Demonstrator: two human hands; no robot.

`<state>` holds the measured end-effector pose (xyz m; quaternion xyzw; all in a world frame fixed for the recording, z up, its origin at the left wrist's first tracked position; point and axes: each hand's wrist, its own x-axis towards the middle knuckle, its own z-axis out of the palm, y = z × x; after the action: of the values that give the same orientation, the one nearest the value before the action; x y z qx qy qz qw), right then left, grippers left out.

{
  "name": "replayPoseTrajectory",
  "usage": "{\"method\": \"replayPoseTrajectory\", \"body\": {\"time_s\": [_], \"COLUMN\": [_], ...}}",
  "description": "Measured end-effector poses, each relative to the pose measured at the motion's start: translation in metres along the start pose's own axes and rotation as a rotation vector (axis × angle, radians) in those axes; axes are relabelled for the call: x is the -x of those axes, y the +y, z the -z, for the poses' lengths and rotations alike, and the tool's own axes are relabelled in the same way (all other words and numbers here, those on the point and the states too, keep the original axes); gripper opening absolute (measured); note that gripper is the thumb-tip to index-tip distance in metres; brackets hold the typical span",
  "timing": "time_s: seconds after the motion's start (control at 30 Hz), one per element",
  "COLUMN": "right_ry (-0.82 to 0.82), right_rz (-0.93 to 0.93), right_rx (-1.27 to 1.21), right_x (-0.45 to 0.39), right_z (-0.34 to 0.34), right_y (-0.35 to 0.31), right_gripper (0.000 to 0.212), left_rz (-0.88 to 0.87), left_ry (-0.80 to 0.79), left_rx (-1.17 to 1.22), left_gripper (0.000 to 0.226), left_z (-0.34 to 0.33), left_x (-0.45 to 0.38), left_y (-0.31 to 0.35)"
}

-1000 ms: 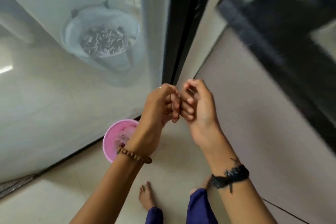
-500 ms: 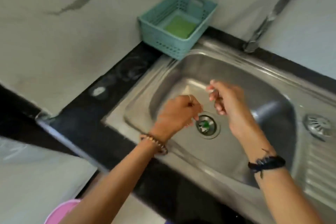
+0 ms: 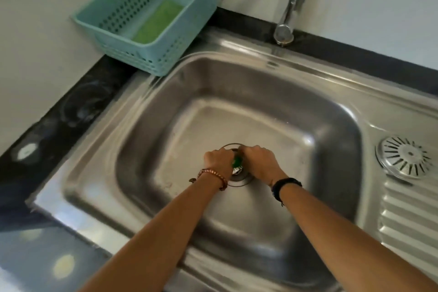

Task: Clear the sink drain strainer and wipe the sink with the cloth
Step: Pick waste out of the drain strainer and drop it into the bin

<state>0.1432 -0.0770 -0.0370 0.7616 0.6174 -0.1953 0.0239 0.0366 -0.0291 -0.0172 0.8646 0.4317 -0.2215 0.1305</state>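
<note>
A steel sink (image 3: 327,111) fills the middle of the view. At the bottom of its basin both my hands sit on the round drain (image 3: 239,179). My left hand (image 3: 219,161) and my right hand (image 3: 258,161) have their fingers curled down over the drain opening. Between them shows a bit of green debris (image 3: 237,161) and a shiny metal piece, partly hidden. A round slotted strainer lid (image 3: 406,160) lies on the ribbed drainboard at the right. A green cloth (image 3: 157,22) lies inside a teal basket (image 3: 132,54) at the back left.
A chrome tap (image 3: 292,5) rises behind the basin. Black countertop (image 3: 54,130) borders the sink on the left and front. A white marble wall stands behind.
The view swung from the floor and bins up to the sink. Both hands dropped from above the basin down onto the drain.
</note>
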Motion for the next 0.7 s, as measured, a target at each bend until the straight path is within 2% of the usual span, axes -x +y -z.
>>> {"method": "replayPoseTrajectory", "body": {"time_s": [0.13,0.23,0.43,0.6,0.7], "right_ry": [-0.037,-0.019,0.048,0.013,0.022], "right_rz": [0.15,0.184,-0.001,-0.063,-0.102], "right_rx": [0.114,0.151,-0.213,-0.298,-0.414], "right_x": [-0.011,-0.014,-0.013,-0.002,0.005], "right_z": [-0.016,-0.014,0.025,0.038,0.043], "right_y": [0.001,0.001,0.024,0.03,0.02], "right_gripper": [0.027,0.023,0.015,0.014,0.01], "left_rz": [0.061,0.077,0.1,0.078,0.128], "left_ry": [-0.012,-0.008,0.082,0.099,0.073], "left_rx": [0.04,0.099,0.137,0.096,0.144], "left_gripper": [0.022,0.023,0.027,0.022,0.026], "left_z": [-0.019,-0.031,-0.042,-0.041,-0.023], "left_x": [-0.013,-0.018,-0.024,-0.021,-0.017], "left_y": [-0.002,0.001,0.007,0.006,0.001]}}
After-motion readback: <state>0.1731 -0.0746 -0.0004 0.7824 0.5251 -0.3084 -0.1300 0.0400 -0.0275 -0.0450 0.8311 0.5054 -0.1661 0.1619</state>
